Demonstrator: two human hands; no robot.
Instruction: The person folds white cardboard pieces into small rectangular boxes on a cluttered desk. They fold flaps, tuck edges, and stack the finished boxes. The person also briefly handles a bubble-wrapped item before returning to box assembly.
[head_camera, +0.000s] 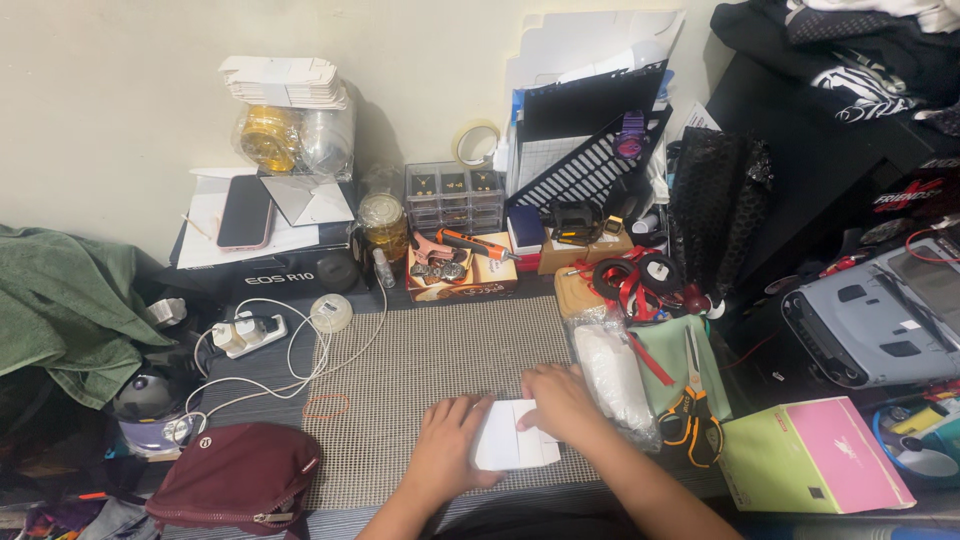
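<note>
A grey woven mat (430, 360) covered the middle of the bench (640, 505), and on its near edge lay a small white folded paper (510, 440), the thing both hands were working on. The left hand (448, 452) lay flat with its fingers (462, 412) spread apart over the paper's left side, pressing rather than gripping. The right hand (560, 400) rested on the upper right corner, fingers (528, 420) together and bent down onto the sheet. The paper looked light, thin and easily creased; it would probably slide on the mat unless pinned, and was best taken by an edge or corner.

To the right lay a flat pink and green box (815, 455), then a clear plastic bag of white material (612, 375). A maroon zip pouch (240, 475) sat at the left. Orange-handled scissors (690, 410) lay on a green pouch (672, 350). Farther back stood a small orange carton (495, 272).
</note>
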